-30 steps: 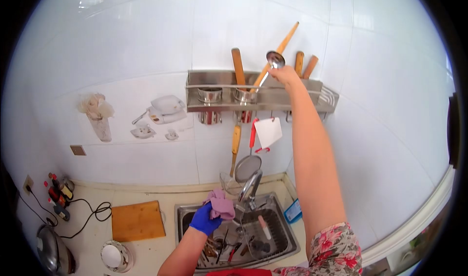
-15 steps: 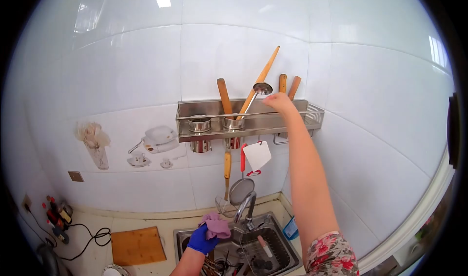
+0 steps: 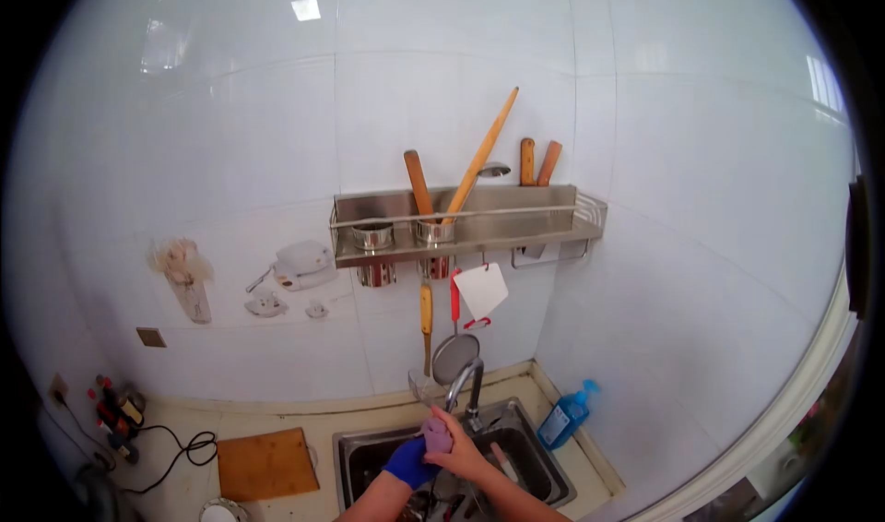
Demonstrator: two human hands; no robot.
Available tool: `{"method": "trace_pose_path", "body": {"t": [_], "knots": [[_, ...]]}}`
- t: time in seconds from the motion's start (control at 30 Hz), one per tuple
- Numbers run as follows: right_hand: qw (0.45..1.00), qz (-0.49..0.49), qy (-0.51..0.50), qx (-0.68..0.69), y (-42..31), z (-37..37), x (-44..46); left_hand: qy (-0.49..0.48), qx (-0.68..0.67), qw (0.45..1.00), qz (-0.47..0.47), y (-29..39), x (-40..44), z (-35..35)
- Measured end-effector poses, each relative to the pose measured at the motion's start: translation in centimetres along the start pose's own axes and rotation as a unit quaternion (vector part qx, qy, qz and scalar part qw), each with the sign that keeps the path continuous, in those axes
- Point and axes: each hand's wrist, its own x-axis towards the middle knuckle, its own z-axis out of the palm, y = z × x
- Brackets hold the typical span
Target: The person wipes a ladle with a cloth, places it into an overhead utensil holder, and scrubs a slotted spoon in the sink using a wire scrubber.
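Over the sink, a bunched purple cloth (image 3: 438, 435) sits between my two hands. My left hand (image 3: 411, 465), in a blue glove, is closed around its left side. From the right, my bare right hand (image 3: 461, 450) grips the same cloth, thumb and fingers around it. Whether anything is wrapped inside the cloth cannot be seen. Behind the hands rises the chrome faucet (image 3: 474, 384). The steel sink (image 3: 544, 444) below holds utensils, partly hidden by my arms.
A metal wall rack (image 3: 498, 229) holds a rolling pin (image 3: 484, 153), a ladle (image 3: 495, 169) and knives with wooden handles. A strainer (image 3: 455, 359) hangs beneath. A blue soap bottle (image 3: 564, 418) stands right of the sink; a cutting board (image 3: 265, 465) lies left.
My right hand has come down from beside the ladle at the rack to the purple cloth. The ladle now sits lower, behind the rolling pin. The soap bottle has come into full view.
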Motion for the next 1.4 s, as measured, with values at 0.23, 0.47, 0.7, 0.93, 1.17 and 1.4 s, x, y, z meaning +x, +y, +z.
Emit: {"method": "trace_pose_path", "body": {"t": [0.23,0.47,0.7,0.93,1.17,1.4], "knots": [[0.975,0.160,0.114,0.103,-0.5,1.0,-0.3,-0.274,-0.197,0.941,-0.029,-0.7,-1.8,5.0],[0.951,0.170,0.092,0.240,3.1,0.0,-1.0,0.066,-0.054,0.992,-0.096,-1.2,-3.1,6.1],[0.953,0.173,-0.112,0.222,3.5,0.0,-1.5,0.067,0.259,0.941,-0.205,-2.1,-5.5,4.8],[0.948,0.269,-0.077,0.149,5.0,0.1,0.7,0.069,0.418,0.879,-0.220,-0.5,-5.2,8.2],[0.932,0.319,-0.080,0.151,6.6,1.3,2.0,0.092,0.470,0.864,-0.154,-4.2,-3.6,1.8],[0.927,0.340,0.010,0.155,11.4,2.3,0.3,-0.020,0.790,0.611,-0.051,-6.6,-3.7,-2.4]]}}
